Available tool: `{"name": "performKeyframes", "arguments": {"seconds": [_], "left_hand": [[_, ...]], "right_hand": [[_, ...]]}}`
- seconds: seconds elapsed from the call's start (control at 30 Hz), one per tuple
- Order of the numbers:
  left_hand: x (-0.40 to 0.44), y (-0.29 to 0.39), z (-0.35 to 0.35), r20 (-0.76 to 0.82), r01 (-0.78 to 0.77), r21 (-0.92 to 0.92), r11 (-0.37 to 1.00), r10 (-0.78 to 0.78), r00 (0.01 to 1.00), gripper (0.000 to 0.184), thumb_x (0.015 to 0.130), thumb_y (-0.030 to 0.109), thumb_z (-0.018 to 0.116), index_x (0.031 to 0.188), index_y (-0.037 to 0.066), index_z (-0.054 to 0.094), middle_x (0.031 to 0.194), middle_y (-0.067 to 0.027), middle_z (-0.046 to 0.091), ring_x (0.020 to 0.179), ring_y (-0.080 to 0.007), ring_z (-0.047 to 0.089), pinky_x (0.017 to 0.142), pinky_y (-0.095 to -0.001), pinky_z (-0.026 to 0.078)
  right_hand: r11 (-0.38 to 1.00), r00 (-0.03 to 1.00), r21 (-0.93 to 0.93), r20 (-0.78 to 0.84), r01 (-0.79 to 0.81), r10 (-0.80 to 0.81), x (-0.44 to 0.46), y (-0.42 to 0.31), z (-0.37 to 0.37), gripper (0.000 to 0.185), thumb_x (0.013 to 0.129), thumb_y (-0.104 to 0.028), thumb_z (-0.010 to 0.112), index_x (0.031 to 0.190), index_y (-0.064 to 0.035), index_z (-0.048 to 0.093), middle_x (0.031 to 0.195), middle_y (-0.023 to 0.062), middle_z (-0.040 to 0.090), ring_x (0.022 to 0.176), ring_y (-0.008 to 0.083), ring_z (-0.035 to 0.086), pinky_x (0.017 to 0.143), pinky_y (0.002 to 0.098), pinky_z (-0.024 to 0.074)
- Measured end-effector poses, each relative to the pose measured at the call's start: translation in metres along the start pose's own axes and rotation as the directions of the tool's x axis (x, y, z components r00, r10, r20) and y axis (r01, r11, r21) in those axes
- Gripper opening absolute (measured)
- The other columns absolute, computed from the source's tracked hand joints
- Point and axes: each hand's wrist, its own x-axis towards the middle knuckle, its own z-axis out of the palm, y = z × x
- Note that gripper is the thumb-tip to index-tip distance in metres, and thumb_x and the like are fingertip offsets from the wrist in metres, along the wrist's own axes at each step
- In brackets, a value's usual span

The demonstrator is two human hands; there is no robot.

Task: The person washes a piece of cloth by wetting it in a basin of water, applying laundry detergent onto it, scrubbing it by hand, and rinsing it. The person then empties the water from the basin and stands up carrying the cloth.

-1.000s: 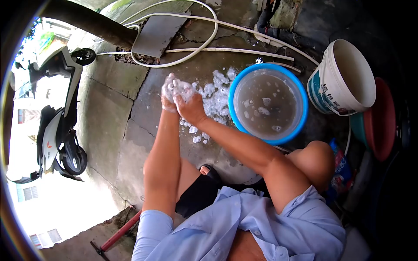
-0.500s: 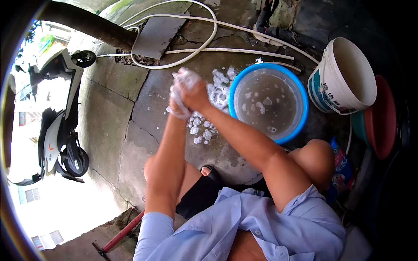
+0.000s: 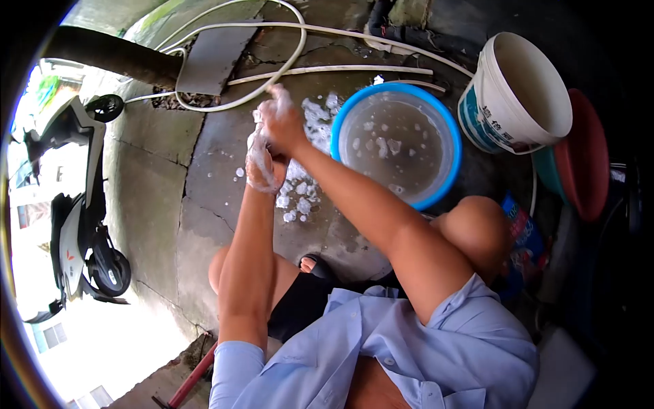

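Note:
Both hands are thick with white soap lather and pressed together above the wet concrete. My left hand (image 3: pixel 264 165) is the lower one, with foam over its palm and wrist; its fingers are mostly covered. Crossing over from the right, my right hand (image 3: pixel 281 124) closes around the left hand's fingers, its own fingertips smeared by motion. Whether a small thing lies between the palms is hidden. White suds (image 3: pixel 298 194) are scattered on the ground beside the hands. To their right stands a blue-rimmed basin (image 3: pixel 449 174) of cloudy grey water with floating foam.
A white bucket (image 3: pixel 485 102) stands right of the basin, with a red basin (image 3: pixel 589 157) leaning behind it. A pale hose (image 3: pixel 340 28) loops across the concrete at the top. A scooter (image 3: pixel 85 204) is at the left. A blue packet (image 3: pixel 523 232) lies near my knee.
My hands have shifted against each other, and more of the left palm and wrist shows below the right hand. The whole view has moved slightly, so the basin and bucket appear further left and higher.

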Motion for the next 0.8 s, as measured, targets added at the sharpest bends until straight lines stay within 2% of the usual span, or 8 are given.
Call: {"name": "performKeyframes", "arguments": {"seconds": [0.1, 0.33, 0.37, 0.47, 0.5, 0.6, 0.73, 0.8], "left_hand": [[0.008, 0.005, -0.01, 0.149, -0.174, 0.271, 0.947, 0.138, 0.979, 0.038, 0.104, 0.021, 0.051, 0.139, 0.008, 0.049, 0.133, -0.0092, 0.058, 0.123, -0.023, 0.057, 0.103, -0.0382, 0.049], [0.047, 0.002, -0.081, 0.321, -0.082, 0.064, 0.995, 0.058, 0.945, 0.039, 0.104, 0.028, 0.05, 0.137, 0.008, 0.05, 0.134, -0.009, 0.058, 0.123, -0.0253, 0.056, 0.106, -0.0419, 0.046], [0.029, -0.01, -0.064, 0.225, -0.163, 0.19, 0.968, 0.118, 0.967, 0.041, 0.103, 0.027, 0.05, 0.139, 0.007, 0.05, 0.137, -0.0105, 0.058, 0.126, -0.0283, 0.056, 0.107, -0.0446, 0.047], [0.036, -0.009, -0.062, 0.091, 0.132, 0.215, 0.968, -0.154, 0.984, 0.048, 0.101, 0.036, 0.054, 0.14, 0.007, 0.048, 0.133, -0.0134, 0.06, 0.117, -0.0289, 0.062, 0.096, -0.0429, 0.054], [0.034, -0.009, -0.057, 0.036, 0.11, 0.233, 0.966, -0.122, 0.992, 0.046, 0.101, 0.035, 0.053, 0.137, 0.007, 0.05, 0.13, -0.0131, 0.062, 0.113, -0.0289, 0.064, 0.093, -0.0435, 0.055], [0.028, -0.004, -0.041, -0.058, 0.143, 0.188, 0.972, -0.134, 0.989, 0.041, 0.102, 0.035, 0.051, 0.131, 0.006, 0.055, 0.121, -0.0126, 0.066, 0.103, -0.0285, 0.067, 0.085, -0.0447, 0.057], [0.039, -0.006, -0.068, -0.063, 0.342, 0.022, 0.939, -0.34, 0.938, 0.039, 0.103, 0.036, 0.045, 0.125, 0.005, 0.057, 0.114, -0.0124, 0.069, 0.095, -0.0289, 0.068, 0.079, -0.0459, 0.057], [0.043, -0.009, -0.076, -0.139, 0.371, -0.024, 0.928, -0.37, 0.918, 0.04, 0.104, 0.035, 0.043, 0.125, 0.005, 0.057, 0.114, -0.013, 0.069, 0.096, -0.0296, 0.068, 0.078, -0.0468, 0.056]], "right_hand": [[0.947, 0.921, 0.054, 0.255, -0.318, 0.294, 0.003, 0.062, -0.001, 0.037, 0.099, -0.031, 0.054, 0.115, 0.0004, 0.065, 0.101, 0.0208, 0.07, 0.095, 0.0354, 0.068, 0.086, 0.0405, 0.0521], [0.841, 0.91, -0.352, 0.215, 0.41, -0.354, -0.044, 0.041, 0.015, 0.04, 0.098, -0.024, 0.052, 0.13, -0.0009, 0.059, 0.136, 0.0246, 0.054, 0.132, 0.0396, 0.047, 0.112, 0.046, 0.0327], [0.889, 0.872, -0.324, 0.466, 0.323, -0.147, -0.014, 0.024, -0.014, 0.046, 0.096, -0.018, 0.054, 0.139, -0.002, 0.053, 0.142, 0.0238, 0.05, 0.137, 0.0383, 0.043, 0.115, 0.0444, 0.0307], [0.978, 0.998, -0.203, -0.035, 0.044, -0.052, 0.003, 0.122, -0.05, 0.036, 0.098, -0.019, 0.052, 0.129, -0.0032, 0.061, 0.12, 0.0229, 0.066, 0.109, 0.0376, 0.065, 0.093, 0.0419, 0.0518], [0.934, 0.954, -0.223, -0.175, -0.28, 0.244, 0.004, 0.131, -0.084, 0.027, 0.097, -0.017, 0.05, 0.114, -0.0072, 0.068, 0.102, 0.0211, 0.071, 0.096, 0.0399, 0.067, 0.087, 0.0479, 0.0526], [0.711, 0.828, -0.517, -0.536, -0.477, 0.165, 0.008, 0.163, -0.19, 0.027, 0.095, -0.03, 0.055, 0.106, -0.0141, 0.074, 0.095, 0.0195, 0.073, 0.09, 0.0401, 0.07, 0.081, 0.0497, 0.0541], [0.434, 0.732, -0.596, -0.613, -0.676, 0.299, 0.009, 0.179, -0.282, 0.032, 0.098, -0.032, 0.051, 0.11, -0.0116, 0.073, 0.098, 0.0227, 0.072, 0.094, 0.0378, 0.07, 0.083, 0.0477, 0.0547], [0.617, 0.779, -0.55, -0.602, -0.563, 0.175, 0.0, 0.195, -0.296, 0.036, 0.098, -0.033, 0.05, 0.112, -0.0071, 0.071, 0.102, 0.0219, 0.073, 0.096, 0.0353, 0.071, 0.085, 0.0472, 0.0549]]}}
